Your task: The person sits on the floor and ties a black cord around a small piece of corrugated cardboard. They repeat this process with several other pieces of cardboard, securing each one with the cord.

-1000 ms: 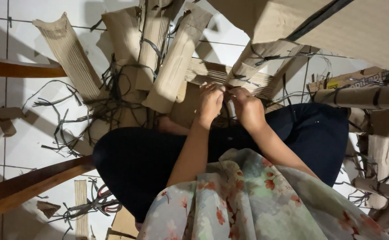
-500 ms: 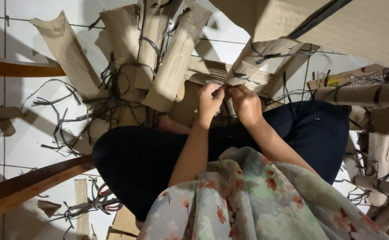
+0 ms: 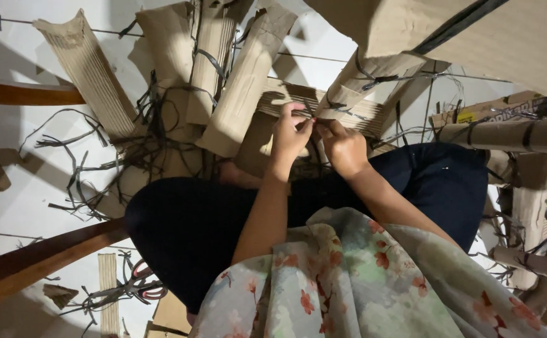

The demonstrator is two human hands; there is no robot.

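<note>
Between both hands (image 3: 316, 139) — ribbed, tan corrugated cardboard (image 3: 286, 100), bound by black strapping (image 3: 373, 79).

Head view, straight down, close

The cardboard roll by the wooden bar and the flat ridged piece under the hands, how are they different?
The cardboard roll is rolled into a long tube; the ridged piece lies open and flat. The roll lies alone on the white floor, touched by no one; the ridged piece sits right at the left hand and right hand, whose fingertips meet over it. Both are brown corrugated cardboard.
</note>
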